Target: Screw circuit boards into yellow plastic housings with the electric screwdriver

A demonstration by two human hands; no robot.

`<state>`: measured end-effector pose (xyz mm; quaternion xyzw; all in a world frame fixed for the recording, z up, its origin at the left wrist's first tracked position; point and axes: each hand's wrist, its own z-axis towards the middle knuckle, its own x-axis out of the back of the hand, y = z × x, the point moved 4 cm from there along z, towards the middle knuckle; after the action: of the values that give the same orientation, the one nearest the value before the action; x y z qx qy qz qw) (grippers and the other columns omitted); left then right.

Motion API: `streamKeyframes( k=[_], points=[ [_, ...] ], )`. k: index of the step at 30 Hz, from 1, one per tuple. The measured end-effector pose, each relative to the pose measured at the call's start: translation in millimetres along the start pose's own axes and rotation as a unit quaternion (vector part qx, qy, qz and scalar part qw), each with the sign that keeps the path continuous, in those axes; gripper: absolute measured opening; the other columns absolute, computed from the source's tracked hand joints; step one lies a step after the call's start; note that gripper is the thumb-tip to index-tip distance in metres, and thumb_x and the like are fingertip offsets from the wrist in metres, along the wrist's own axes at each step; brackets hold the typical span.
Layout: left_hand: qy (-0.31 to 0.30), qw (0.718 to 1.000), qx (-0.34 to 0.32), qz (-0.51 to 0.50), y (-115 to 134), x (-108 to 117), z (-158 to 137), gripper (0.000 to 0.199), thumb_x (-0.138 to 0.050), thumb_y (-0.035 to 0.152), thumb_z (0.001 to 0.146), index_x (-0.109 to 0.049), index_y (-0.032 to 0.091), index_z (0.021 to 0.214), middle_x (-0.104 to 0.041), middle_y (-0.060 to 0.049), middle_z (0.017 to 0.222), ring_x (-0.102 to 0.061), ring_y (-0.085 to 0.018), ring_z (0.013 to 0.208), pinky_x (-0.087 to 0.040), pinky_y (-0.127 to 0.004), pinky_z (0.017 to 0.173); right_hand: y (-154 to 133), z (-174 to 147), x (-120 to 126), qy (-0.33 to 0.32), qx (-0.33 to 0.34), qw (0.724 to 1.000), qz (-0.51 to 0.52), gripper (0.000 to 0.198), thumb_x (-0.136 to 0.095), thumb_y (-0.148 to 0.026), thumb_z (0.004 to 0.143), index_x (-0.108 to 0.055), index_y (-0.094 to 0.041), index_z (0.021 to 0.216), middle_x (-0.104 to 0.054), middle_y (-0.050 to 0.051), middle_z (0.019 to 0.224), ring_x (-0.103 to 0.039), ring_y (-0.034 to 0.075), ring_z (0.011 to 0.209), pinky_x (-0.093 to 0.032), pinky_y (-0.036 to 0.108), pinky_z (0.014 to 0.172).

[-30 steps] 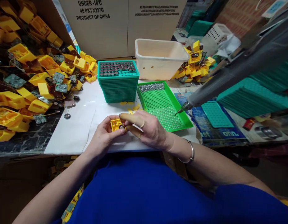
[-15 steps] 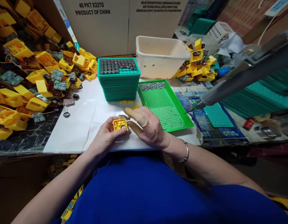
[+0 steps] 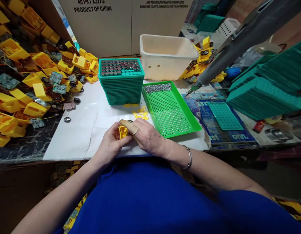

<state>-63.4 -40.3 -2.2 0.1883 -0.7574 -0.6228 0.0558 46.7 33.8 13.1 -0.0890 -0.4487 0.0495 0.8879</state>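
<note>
Since the last frame, the right hand (image 3: 150,135) has closed in over the yellow housing (image 3: 122,132), and the hanging driver (image 3: 213,66) has swung back, its tip now beyond the green tray's (image 3: 190,113) right wall. Housing is up in front of the person's belly, above the white sheet (image 3: 67,141), open face showing. Looks like light, stiff plastic, a bit slick; any thin wires would be the fragile bit, so best held by the outer walls. Left hand (image 3: 108,139) does that: fingers gripping the left side, thumb along the near edge. Right fingers, in tan covers (image 3: 129,126), press on the right side, by a dark round part (image 3: 130,121); can't tell from here if they pinch it. Both forearms angle inward, right wrist fairly straight, hands touching or nearly so.
</note>
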Motion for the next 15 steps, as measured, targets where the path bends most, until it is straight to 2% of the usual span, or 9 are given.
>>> streamKeyframes(
  k=[8, 15],
  points=[
    [-0.002, 1.000, 0.005, -0.025, -4.2, 1.6, 2.6, 0.043, -0.083, 0.022, 0.065, -0.060, 0.018, 0.102, -0.068, 0.000, 0.090, -0.062, -0.017, 0.087, -0.047, -0.029, 0.081, 1.7, -0.2, 1.5, 0.019, -0.015, 0.999, 0.021, 0.039, -0.034, -0.015, 0.097, -0.046, -0.004, 0.132, -0.061, 0.010, 0.088, -0.047, 0.020, 0.080, -0.049, 0.034, 0.074],
    [-0.003, 0.999, -0.008, -0.034, 1.8, 1.1, 1.0, 0.033, -0.082, 0.020, 0.066, -0.066, 0.017, 0.094, -0.068, 0.000, 0.087, -0.061, -0.015, 0.082, -0.048, -0.025, 0.076, -2.3, -1.3, 2.0, 0.018, -0.025, 0.998, 0.060, 0.040, -0.037, -0.016, 0.097, -0.046, -0.010, 0.136, -0.062, 0.008, 0.090, -0.052, 0.019, 0.083, -0.051, 0.034, 0.076]
  ],
)
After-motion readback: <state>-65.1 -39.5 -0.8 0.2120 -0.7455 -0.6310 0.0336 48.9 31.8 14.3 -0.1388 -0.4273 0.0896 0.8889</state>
